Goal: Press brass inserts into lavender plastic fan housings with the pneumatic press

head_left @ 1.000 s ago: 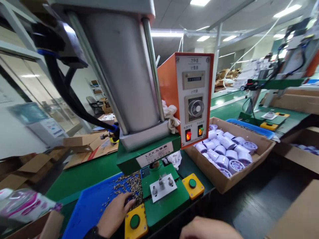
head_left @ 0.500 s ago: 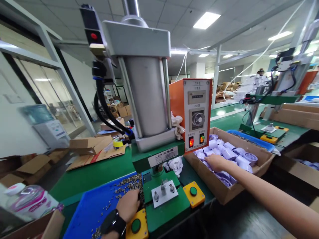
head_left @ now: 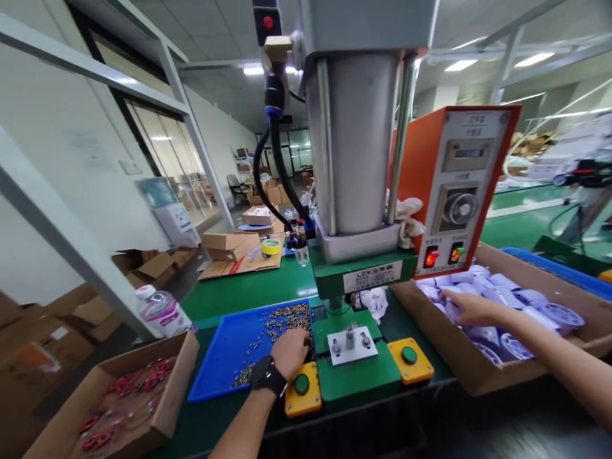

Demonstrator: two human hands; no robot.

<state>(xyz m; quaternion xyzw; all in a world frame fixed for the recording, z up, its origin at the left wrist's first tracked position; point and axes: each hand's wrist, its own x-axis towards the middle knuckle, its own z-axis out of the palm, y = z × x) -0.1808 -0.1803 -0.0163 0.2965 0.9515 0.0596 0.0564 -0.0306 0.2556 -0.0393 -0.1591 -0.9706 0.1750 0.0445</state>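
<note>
Reaching with the left hand (head_left: 291, 354) to the right edge of the blue tray (head_left: 224, 357), too hidden beside the small metal parts (head_left: 285, 319) to tell whether pinching anything. Since one second ago, have brought the right hand (head_left: 469, 308) into the cardboard box (head_left: 438, 344), among white cylinders (head_left: 502, 298) just inside its left edge, with grip also unclear; seemingly picking now from both containers at once.

Bare right hand (head_left: 467, 310), bare left hand (head_left: 289, 354) with a black, broad-strapped wristwatch (head_left: 268, 375)

A factory workshop: bench press (head_left: 356, 146), control box (head_left: 459, 191), cardboard cartons (head_left: 232, 245).
</note>
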